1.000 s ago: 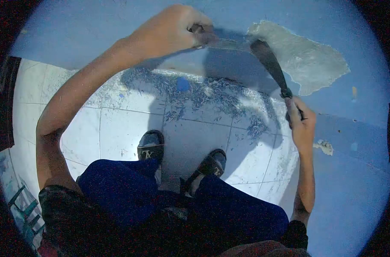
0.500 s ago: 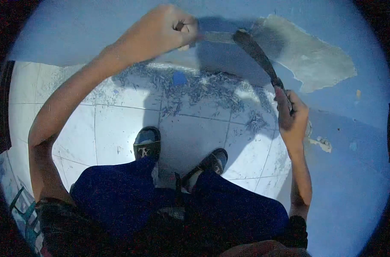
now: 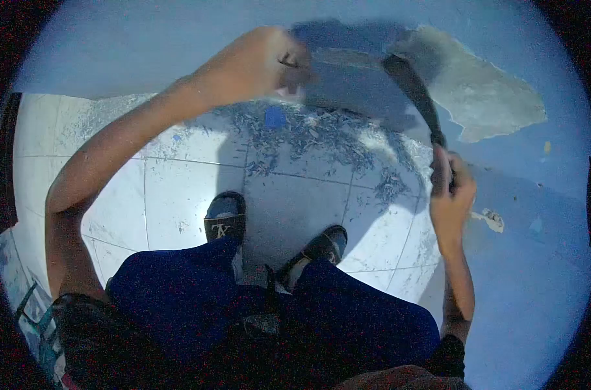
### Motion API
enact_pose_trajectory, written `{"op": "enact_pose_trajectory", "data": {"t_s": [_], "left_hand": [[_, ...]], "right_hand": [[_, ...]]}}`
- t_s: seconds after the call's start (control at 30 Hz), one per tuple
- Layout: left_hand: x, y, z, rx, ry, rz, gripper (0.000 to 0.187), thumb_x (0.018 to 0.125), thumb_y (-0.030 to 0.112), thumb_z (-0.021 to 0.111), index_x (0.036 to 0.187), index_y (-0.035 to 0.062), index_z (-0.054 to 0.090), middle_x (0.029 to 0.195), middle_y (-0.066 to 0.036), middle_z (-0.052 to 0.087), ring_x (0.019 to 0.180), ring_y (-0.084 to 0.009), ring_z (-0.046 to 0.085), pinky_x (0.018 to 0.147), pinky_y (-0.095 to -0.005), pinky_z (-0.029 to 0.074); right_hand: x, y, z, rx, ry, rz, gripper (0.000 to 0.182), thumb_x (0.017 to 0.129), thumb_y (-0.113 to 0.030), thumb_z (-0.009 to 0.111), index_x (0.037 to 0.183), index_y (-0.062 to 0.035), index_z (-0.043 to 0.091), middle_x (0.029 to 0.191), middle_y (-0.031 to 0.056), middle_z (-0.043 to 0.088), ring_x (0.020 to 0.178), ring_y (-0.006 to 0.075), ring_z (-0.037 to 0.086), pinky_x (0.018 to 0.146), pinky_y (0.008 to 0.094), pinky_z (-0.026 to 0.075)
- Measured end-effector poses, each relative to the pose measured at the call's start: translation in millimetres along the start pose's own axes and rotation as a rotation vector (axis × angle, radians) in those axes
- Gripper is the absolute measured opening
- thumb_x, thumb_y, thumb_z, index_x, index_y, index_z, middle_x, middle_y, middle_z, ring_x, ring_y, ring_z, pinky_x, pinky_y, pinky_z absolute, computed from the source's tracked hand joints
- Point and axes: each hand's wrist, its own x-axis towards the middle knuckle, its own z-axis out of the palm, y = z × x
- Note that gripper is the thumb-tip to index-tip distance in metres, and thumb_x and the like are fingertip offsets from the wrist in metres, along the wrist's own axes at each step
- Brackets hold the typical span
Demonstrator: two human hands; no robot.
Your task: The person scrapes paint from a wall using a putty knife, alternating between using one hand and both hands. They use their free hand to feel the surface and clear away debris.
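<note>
My right hand (image 3: 452, 192) is wrapped round the handle of a long knife (image 3: 412, 88) with a dark, slightly curved blade. The blade's tip is at the blue painted wall (image 3: 178, 39), beside a narrow bared strip (image 3: 347, 58). Just right of the blade lies a large patch of bare grey plaster (image 3: 484, 91) with ragged paint edges. My left hand (image 3: 279, 65), somewhat blurred, is closed in a fist at the left end of the bared strip. I cannot make out what its fingers hold, if anything.
Paint flakes (image 3: 308, 133) litter the white tiled floor (image 3: 178, 201) along the wall's foot, with a blue chip (image 3: 274, 117) among them. My dark shoes (image 3: 225, 214) stand on the tiles. A smaller chipped spot (image 3: 490, 220) shows lower right on the wall.
My left fist has shifted slightly right and down. My right hand and the knife have moved right and a little down, and the blade's tip is further along the wall.
</note>
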Motion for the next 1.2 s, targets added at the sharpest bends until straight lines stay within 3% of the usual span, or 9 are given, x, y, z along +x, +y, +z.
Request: {"op": "enact_pose_trajectory", "data": {"t_s": [0.17, 0.37, 0.5, 0.7, 0.8, 0.9, 0.93, 1.1, 1.2], "left_hand": [[-1.9, 9.5, -7.1, -0.047, -0.091, -0.157, 0.019, 0.078, 0.012, 0.060, 0.063, 0.0001, 0.061, 0.061, -0.007, 0.061, 0.059, -0.0154, 0.057, 0.060, -0.0306, 0.045], [-0.7, 9.2, -10.1, -0.093, -0.058, -0.163, 0.033, 0.078, 0.011, 0.062, 0.051, 0.0028, 0.044, 0.055, -0.008, 0.057, 0.053, -0.0128, 0.057, 0.057, -0.0301, 0.048], [2.7, 18.7, 5.4, -0.233, -0.100, -0.027, 0.021, 0.084, 0.020, 0.058, 0.082, -0.0007, 0.062, 0.068, -0.005, 0.061, 0.059, -0.0124, 0.057, 0.055, -0.0262, 0.045], [1.4, 14.0, 4.6, -0.207, -0.091, 0.022, 0.027, 0.087, 0.024, 0.058, 0.089, -0.0017, 0.066, 0.066, -0.012, 0.063, 0.063, -0.0175, 0.064, 0.062, -0.0287, 0.053], [1.5, 17.8, -0.1, -0.448, -0.169, -0.285, 0.039, 0.086, 0.037, 0.057, 0.086, -0.0015, 0.066, 0.068, -0.012, 0.064, 0.063, -0.0178, 0.065, 0.063, -0.0288, 0.054], [2.2, 16.9, -1.7, -1.208, -0.352, -0.533, 0.043, 0.086, 0.042, 0.056, 0.082, 0.0001, 0.065, 0.069, -0.012, 0.065, 0.064, -0.0191, 0.065, 0.063, -0.0300, 0.055], [5.8, 20.6, 0.3, -1.231, -0.450, -0.564, 0.036, 0.091, 0.027, 0.048, 0.098, -0.0063, 0.056, 0.078, -0.016, 0.062, 0.069, -0.0225, 0.064, 0.063, -0.0304, 0.053], [4.4, 39.7, 6.1, -0.828, -0.357, -0.422, 0.033, 0.088, 0.026, 0.055, 0.101, -0.0043, 0.059, 0.079, -0.014, 0.064, 0.071, -0.0209, 0.065, 0.066, -0.0282, 0.052], [8.5, 53.3, 9.0, -0.650, -0.294, -0.377, 0.030, 0.086, 0.026, 0.059, 0.094, -0.0026, 0.063, 0.077, -0.012, 0.065, 0.069, -0.0188, 0.065, 0.064, -0.0264, 0.051]], "right_hand": [[-1.1, 17.5, 12.4, -0.022, 0.106, -0.190, 0.025, 0.091, -0.023, 0.054, 0.083, -0.0010, 0.062, 0.060, -0.0023, 0.047, 0.054, 0.0047, 0.039, 0.046, 0.0225, 0.028], [7.9, 16.7, 4.2, -0.047, 0.002, -0.074, 0.024, 0.088, -0.025, 0.057, 0.086, -0.0019, 0.063, 0.056, 0.0037, 0.050, 0.052, 0.0091, 0.044, 0.047, 0.0267, 0.036], [19.5, 6.7, 16.8, -0.010, 0.027, 0.021, 0.030, 0.090, -0.028, 0.055, 0.076, -0.0021, 0.059, 0.054, -0.0021, 0.044, 0.051, 0.0049, 0.037, 0.044, 0.0237, 0.028], [21.1, 21.2, 14.3, 0.086, -0.030, -0.064, 0.033, 0.090, -0.030, 0.054, 0.074, -0.0017, 0.058, 0.055, -0.0030, 0.044, 0.052, 0.0035, 0.035, 0.045, 0.0221, 0.026], [14.0, 26.2, 9.0, 0.158, -0.128, -0.066, 0.031, 0.091, -0.028, 0.053, 0.078, -0.0008, 0.060, 0.055, -0.0015, 0.046, 0.052, 0.0049, 0.038, 0.046, 0.0225, 0.028], [11.2, 22.4, 13.0, 0.136, -0.101, -0.202, 0.021, 0.087, -0.021, 0.057, 0.086, -0.0001, 0.061, 0.057, 0.0017, 0.049, 0.053, 0.0078, 0.042, 0.048, 0.0237, 0.032], [9.9, 22.0, 13.2, 0.148, -0.090, -0.238, 0.020, 0.086, -0.020, 0.059, 0.087, -0.0002, 0.061, 0.058, 0.0024, 0.050, 0.053, 0.0081, 0.043, 0.048, 0.0239, 0.033], [5.9, 20.4, 16.9, 0.194, -0.248, -0.204, 0.022, 0.081, -0.021, 0.066, 0.080, -0.0004, 0.057, 0.060, 0.0040, 0.052, 0.051, 0.0082, 0.045, 0.048, 0.0236, 0.037], [6.9, 11.7, 9.1, 0.485, -0.669, 0.197, 0.023, 0.083, -0.026, 0.065, 0.081, -0.0038, 0.059, 0.057, 0.0012, 0.053, 0.046, 0.0061, 0.049, 0.041, 0.0214, 0.038]]}}
